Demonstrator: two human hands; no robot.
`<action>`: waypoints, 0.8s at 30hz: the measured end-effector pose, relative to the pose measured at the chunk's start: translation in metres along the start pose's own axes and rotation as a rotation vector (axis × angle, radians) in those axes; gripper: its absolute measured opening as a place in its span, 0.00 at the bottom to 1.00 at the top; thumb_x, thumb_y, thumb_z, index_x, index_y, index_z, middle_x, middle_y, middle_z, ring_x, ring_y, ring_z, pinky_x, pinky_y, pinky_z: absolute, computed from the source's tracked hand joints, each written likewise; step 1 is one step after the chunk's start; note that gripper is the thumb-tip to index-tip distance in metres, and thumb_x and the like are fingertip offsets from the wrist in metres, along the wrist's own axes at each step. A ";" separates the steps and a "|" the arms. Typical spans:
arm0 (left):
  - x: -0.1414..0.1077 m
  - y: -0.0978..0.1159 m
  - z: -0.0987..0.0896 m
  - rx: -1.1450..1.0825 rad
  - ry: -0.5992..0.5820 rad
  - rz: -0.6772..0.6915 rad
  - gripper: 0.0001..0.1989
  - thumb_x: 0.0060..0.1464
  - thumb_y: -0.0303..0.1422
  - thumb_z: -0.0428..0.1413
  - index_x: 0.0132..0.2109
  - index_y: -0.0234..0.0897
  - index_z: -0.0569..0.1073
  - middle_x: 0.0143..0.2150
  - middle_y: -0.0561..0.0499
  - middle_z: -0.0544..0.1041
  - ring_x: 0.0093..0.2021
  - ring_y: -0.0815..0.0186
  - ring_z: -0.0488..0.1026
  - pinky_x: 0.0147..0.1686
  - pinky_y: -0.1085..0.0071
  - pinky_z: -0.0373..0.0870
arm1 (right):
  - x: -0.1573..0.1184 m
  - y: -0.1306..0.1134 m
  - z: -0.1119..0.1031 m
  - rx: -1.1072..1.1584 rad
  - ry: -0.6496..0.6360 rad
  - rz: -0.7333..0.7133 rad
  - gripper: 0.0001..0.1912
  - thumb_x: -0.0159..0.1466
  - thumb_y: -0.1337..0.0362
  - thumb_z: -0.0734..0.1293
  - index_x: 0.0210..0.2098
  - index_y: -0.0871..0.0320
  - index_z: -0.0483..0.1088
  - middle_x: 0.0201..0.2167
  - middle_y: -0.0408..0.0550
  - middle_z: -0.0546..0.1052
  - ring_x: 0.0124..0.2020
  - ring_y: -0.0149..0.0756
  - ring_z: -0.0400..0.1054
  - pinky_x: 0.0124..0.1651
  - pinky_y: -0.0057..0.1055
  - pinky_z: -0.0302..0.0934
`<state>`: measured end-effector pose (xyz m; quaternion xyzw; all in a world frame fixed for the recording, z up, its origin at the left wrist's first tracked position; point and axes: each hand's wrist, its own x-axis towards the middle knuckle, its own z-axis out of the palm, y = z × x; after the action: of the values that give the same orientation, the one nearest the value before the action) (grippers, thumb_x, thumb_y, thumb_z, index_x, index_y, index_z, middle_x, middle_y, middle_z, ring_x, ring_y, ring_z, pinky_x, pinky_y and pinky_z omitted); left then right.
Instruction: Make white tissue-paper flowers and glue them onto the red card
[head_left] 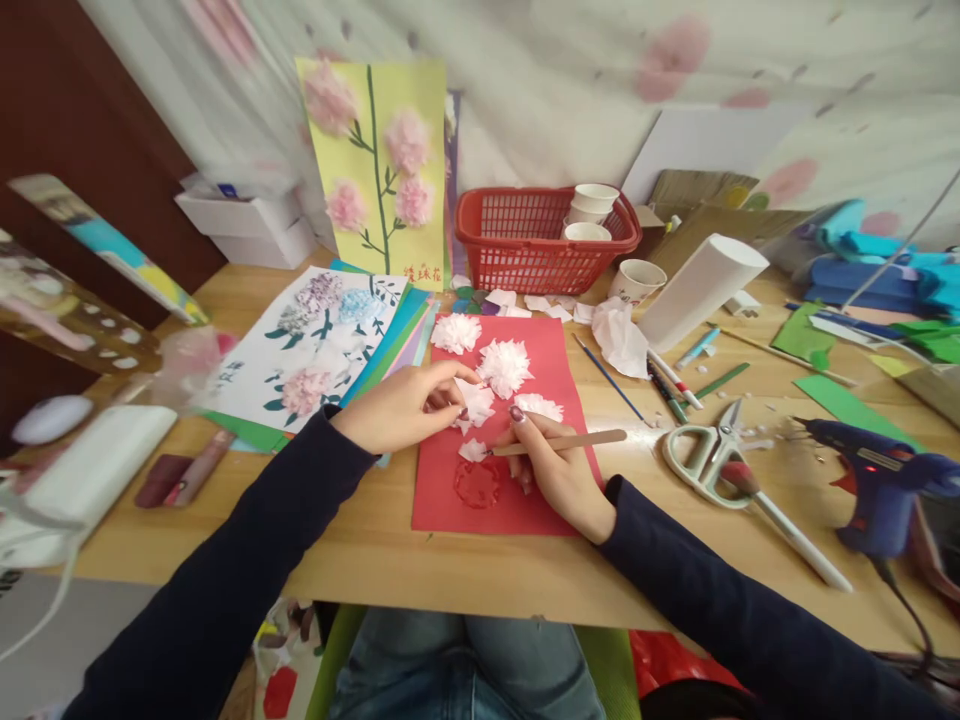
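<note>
A red sheet of paper [540,350] lies on the table with fluffy white-pink paper flowers [505,367] on it. My right hand [551,465] is closed around a thin wooden stick [592,438]. At the stick's dark tip is a small piece of pale tissue paper [473,451], just above a ring of clear glue [477,484] on the red sheet. Over the sheet's left side, my left hand [412,405] has its thumb and index finger apart, beside some loose pale paper pieces [474,400]. Its other fingers are curled under and partly hidden.
Scissors [701,455], a brush [795,535] and a blue glue gun [870,470] lie to the right. Behind the sheet stand a red basket [525,265] with paper cups and a white roll [705,290]. A flower picture [247,340] and coloured papers lie left.
</note>
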<state>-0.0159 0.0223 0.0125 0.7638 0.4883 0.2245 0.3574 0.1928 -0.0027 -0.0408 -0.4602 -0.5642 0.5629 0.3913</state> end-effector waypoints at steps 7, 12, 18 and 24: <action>-0.025 -0.011 -0.040 0.126 0.347 -0.138 0.12 0.59 0.35 0.51 0.46 0.38 0.75 0.23 0.56 0.75 0.29 0.64 0.75 0.36 0.68 0.70 | 0.002 -0.001 -0.003 0.081 0.078 0.031 0.29 0.59 0.38 0.64 0.23 0.59 0.70 0.12 0.40 0.65 0.12 0.27 0.57 0.15 0.25 0.52; -0.047 -0.046 -0.094 0.253 0.847 -0.299 0.12 0.53 0.37 0.55 0.41 0.37 0.77 0.26 0.53 0.76 0.30 0.63 0.76 0.34 0.70 0.71 | 0.001 -0.002 -0.004 0.066 0.074 0.019 0.29 0.59 0.38 0.63 0.22 0.58 0.71 0.12 0.41 0.65 0.12 0.28 0.57 0.15 0.26 0.52; -0.041 -0.076 -0.102 0.425 0.656 -0.434 0.10 0.47 0.32 0.59 0.39 0.38 0.77 0.40 0.47 0.83 0.42 0.56 0.79 0.46 0.65 0.72 | 0.001 -0.004 -0.006 0.125 0.069 0.025 0.29 0.60 0.38 0.60 0.19 0.57 0.69 0.10 0.41 0.62 0.12 0.29 0.55 0.15 0.27 0.53; -0.017 -0.086 -0.082 0.459 0.634 -0.480 0.27 0.44 0.32 0.62 0.54 0.38 0.71 0.38 0.45 0.84 0.52 0.48 0.76 0.52 0.60 0.67 | 0.001 -0.003 -0.008 0.141 0.077 0.019 0.28 0.60 0.39 0.60 0.20 0.57 0.69 0.10 0.41 0.63 0.12 0.29 0.55 0.15 0.27 0.52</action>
<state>-0.1302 0.0564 -0.0008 0.5821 0.7738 0.2440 0.0539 0.1994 0.0008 -0.0373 -0.4580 -0.5031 0.5869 0.4389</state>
